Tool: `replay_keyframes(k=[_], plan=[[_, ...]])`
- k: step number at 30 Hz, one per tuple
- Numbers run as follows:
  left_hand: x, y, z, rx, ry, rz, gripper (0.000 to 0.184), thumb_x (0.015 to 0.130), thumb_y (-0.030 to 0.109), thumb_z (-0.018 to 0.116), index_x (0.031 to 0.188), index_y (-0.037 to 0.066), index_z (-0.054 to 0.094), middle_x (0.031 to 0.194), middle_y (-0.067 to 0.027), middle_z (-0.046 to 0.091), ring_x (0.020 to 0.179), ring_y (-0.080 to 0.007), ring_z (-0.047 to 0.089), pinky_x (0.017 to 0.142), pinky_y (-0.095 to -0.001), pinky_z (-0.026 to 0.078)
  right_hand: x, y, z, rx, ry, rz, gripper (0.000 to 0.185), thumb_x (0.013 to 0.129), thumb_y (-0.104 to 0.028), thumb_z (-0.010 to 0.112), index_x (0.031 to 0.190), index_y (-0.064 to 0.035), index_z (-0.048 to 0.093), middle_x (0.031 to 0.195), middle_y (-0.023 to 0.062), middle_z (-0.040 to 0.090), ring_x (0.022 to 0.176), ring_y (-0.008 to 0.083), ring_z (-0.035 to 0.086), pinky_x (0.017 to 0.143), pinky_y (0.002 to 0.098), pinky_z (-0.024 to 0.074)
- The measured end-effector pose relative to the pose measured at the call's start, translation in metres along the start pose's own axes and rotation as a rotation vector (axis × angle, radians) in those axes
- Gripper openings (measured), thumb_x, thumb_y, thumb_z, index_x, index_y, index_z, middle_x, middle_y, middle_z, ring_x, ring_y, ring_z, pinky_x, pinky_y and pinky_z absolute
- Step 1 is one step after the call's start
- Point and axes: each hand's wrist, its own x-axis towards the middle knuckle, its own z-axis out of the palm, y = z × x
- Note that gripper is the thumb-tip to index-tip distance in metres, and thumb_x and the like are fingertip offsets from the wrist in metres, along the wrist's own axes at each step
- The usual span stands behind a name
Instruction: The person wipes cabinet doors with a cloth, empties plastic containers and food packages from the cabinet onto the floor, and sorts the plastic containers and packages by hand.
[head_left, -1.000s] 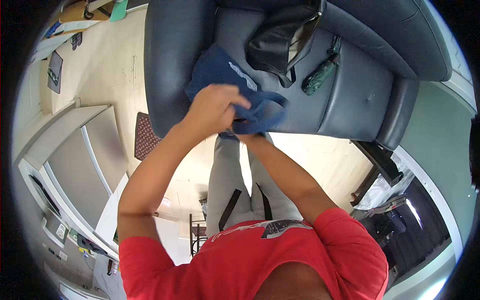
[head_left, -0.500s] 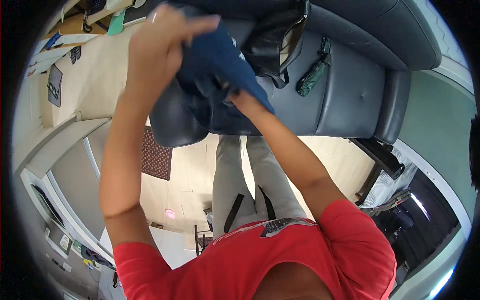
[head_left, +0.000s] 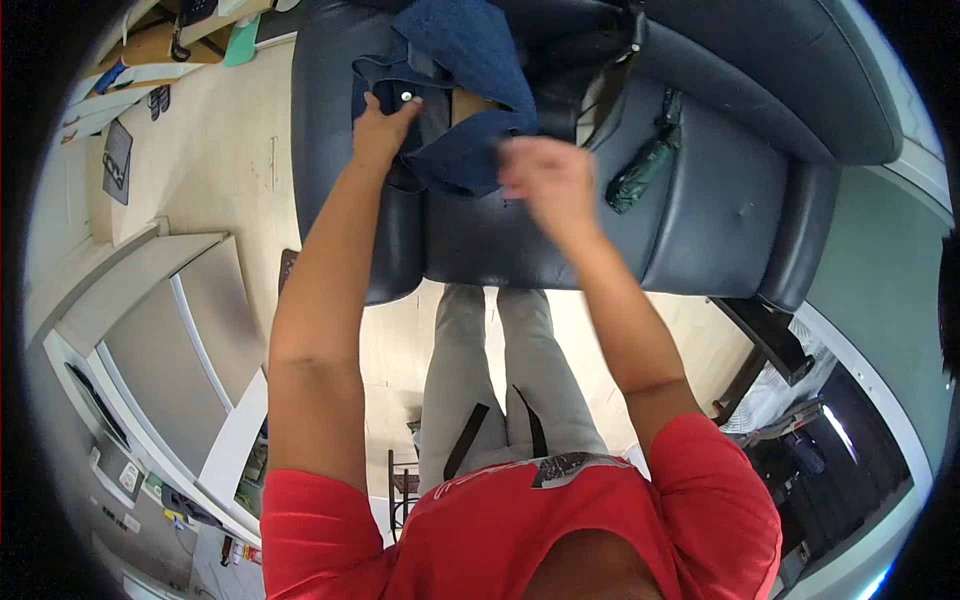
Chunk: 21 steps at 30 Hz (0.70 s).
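Observation:
A dark blue denim item [head_left: 465,45] with open folds lies on the left part of the sofa; it could be a bag or a garment, I cannot tell which. A round white snap [head_left: 406,97] shows on its darker inner side, and a tan area [head_left: 470,105] appears between the folds. My left hand [head_left: 382,130] grips the denim's near left edge, thumb beside the snap, with some fingers hidden. At the right edge of the denim is my right hand [head_left: 552,182], its fingers curled and smeared by motion; whether they touch the cloth is unclear.
The dark leather sofa [head_left: 720,210] spans the space ahead. A black bag [head_left: 610,95] leans on its backrest, right of the denim. Beside it lies a folded green umbrella [head_left: 645,170]. A white cabinet [head_left: 150,300] stands at left.
The denim, bunched and raised around my hands earlier, now lies spread on the sofa. My left hand has come down onto its edge. My right hand has come out of the folds to the right.

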Motion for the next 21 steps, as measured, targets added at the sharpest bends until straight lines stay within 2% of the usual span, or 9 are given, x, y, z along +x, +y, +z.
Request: replay_keyframes(k=[2,4,6,7,11,13,17,18,21], plan=[[0.003,-0.007,0.006,-0.241,-0.159,-0.261,0.112,0.070,0.041,0.077,0.149,0.012,0.004,0.150,-0.0204,0.020,0.131,-0.0398,0.033,0.100,-0.0558,0.035,0.018,0.043,-0.070,0.168,0.392,-0.124,0.020,0.089,-0.013,0.056,0.075,-0.0018,0.064,0.069,0.0081,0.064,0.053,0.0105,0.056,0.043,0.0245,0.0418],[0.012,-0.021,0.019,-0.192,-0.109,-0.224,0.104,0.071,0.040,0.075,0.147,0.006,0.012,0.141,-0.0234,0.033,0.126,-0.0372,0.041,0.098,-0.0462,0.039,0.054,0.110,-0.151,0.210,0.723,-0.024,0.019,0.089,-0.019,0.058,0.085,-0.0001,0.060,0.069,0.0050,0.059,0.056,0.0113,0.053,0.053,0.0251,0.0433],[0.009,-0.020,0.016,-0.145,-0.060,-0.185,0.098,0.071,0.038,0.074,0.145,0.001,0.021,0.133,-0.0263,0.045,0.121,-0.0346,0.049,0.096,-0.0367,0.043,0.083,0.208,-0.220,-0.604,0.947,0.285,0.059,0.075,-0.040,0.074,0.110,0.0023,0.052,0.105,0.0202,0.059,0.099,0.0304,0.058,0.088,0.0394,0.0452],[-0.008,-0.005,-0.001,-0.025,-0.026,-0.018,0.087,0.074,0.030,0.071,0.144,0.004,0.026,0.121,-0.0244,0.053,0.110,-0.0330,0.055,0.090,-0.0367,0.045,0.088,0.209,-0.217,-0.711,0.886,0.710,0.084,0.068,-0.046,0.078,0.126,-0.0001,0.039,0.124,0.0262,0.049,0.117,0.0374,0.049,0.099,0.0439,0.0394],[-0.032,-0.009,-0.017,0.215,0.194,0.461,0.057,0.079,0.010,0.059,0.134,0.017,0.049,0.085,-0.0169,0.059,0.076,-0.0283,0.059,0.073,-0.0364,0.048,0.090,0.259,-0.208,-0.812,0.672,0.727,0.087,0.070,-0.039,0.078,0.132,0.0019,0.032,0.125,0.0256,0.050,0.114,0.0376,0.052,0.101,0.0424,0.0378],[-0.030,-0.017,-0.016,0.177,0.180,0.471,0.049,0.080,0.009,0.057,0.127,0.019,0.056,0.081,-0.0161,0.056,0.073,-0.0284,0.058,0.073,-0.0358,0.047,0.081,0.278,-0.210,-0.770,0.633,0.727,0.083,0.073,-0.031,0.077,0.133,0.0020,0.030,0.125,0.0247,0.050,0.112,0.0361,0.054,0.100,0.0413,0.0382],[-0.037,-0.006,-0.037,-0.025,0.170,0.496,0.036,0.082,0.010,0.054,0.116,0.016,0.065,0.082,-0.0159,0.056,0.073,-0.0276,0.058,0.073,-0.0345,0.047,0.013,0.247,-0.203,-0.203,0.727,0.200,0.070,0.077,-0.008,0.064,0.136,0.0030,0.028,0.115,0.0134,0.052,0.100,0.0225,0.055,0.093,0.0310,0.0413],[-0.042,0.001,-0.053,-0.011,-0.004,0.480,0.042,0.084,0.009,0.057,0.126,0.013,0.058,0.086,-0.0117,0.055,0.081,-0.0199,0.056,0.078,-0.0286,0.044,-0.015,0.200,-0.191,-0.071,0.597,0.254,0.074,0.077,-0.008,0.063,0.139,0.0035,0.024,0.122,0.0161,0.050,0.107,0.0254,0.052,0.095,0.0333,0.0393],[-0.065,0.032,-0.086,0.121,-0.139,0.577,0.047,0.081,0.013,0.063,0.127,0.009,0.056,0.092,-0.0131,0.058,0.089,-0.0240,0.058,0.082,-0.0311,0.045,-0.073,0.087,-0.172,0.018,0.090,0.363,0.078,0.075,-0.008,0.065,0.141,0.0065,0.025,0.133,0.0184,0.044,0.120,0.0271,0.045,0.101,0.0336,0.0332]])
